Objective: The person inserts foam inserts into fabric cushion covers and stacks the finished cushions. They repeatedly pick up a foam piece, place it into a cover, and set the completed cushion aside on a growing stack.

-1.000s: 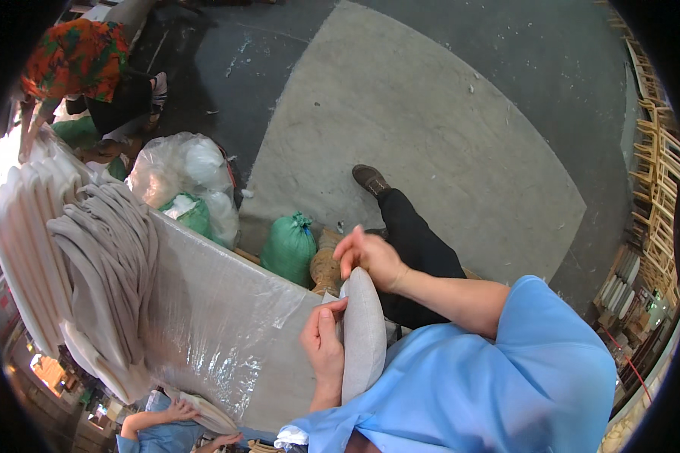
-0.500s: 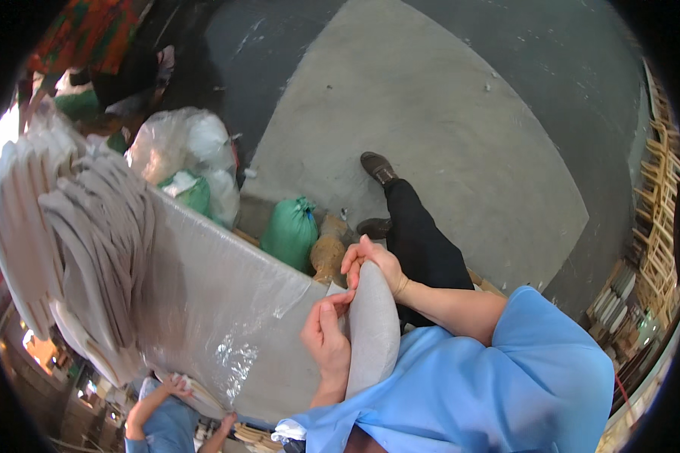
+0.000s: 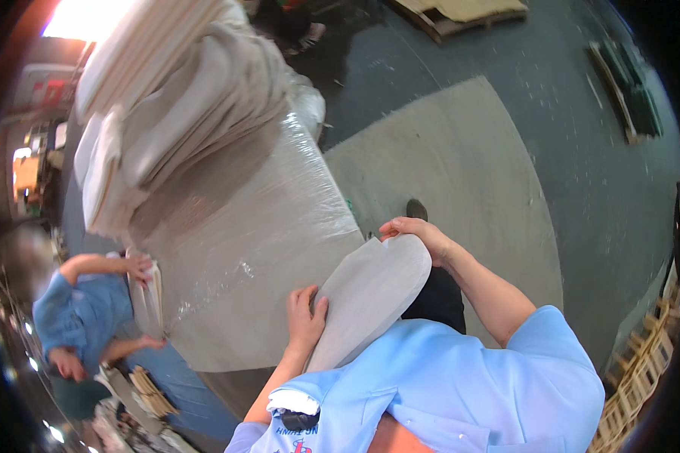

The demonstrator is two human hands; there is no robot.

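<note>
A flat, light grey cloth-covered pad (image 3: 370,287) with a rounded end leans against my blue shirt, its face tilted upward. A small notch shows at its far edge. My right hand (image 3: 423,234) curls round the far rounded end, with the fingertips at that edge and the thumb hidden behind it. Along the pad's left side lies my left hand (image 3: 307,317), fingers bent over the edge. Just beyond the pad is the corner of a table (image 3: 272,279) wrapped in clear plastic film.
Many similar pads (image 3: 196,113) are stacked at the table's far left. Left of it a co-worker (image 3: 87,309) in blue holds a pale pad (image 3: 149,291). A pallet (image 3: 461,16) lies on the floor far off; wooden frames (image 3: 642,377) stand at lower right.
The view has swung, so the table and stack sit further right. The pad has turned from edge-on to showing its broad face. My hands have moved apart along its edge.
</note>
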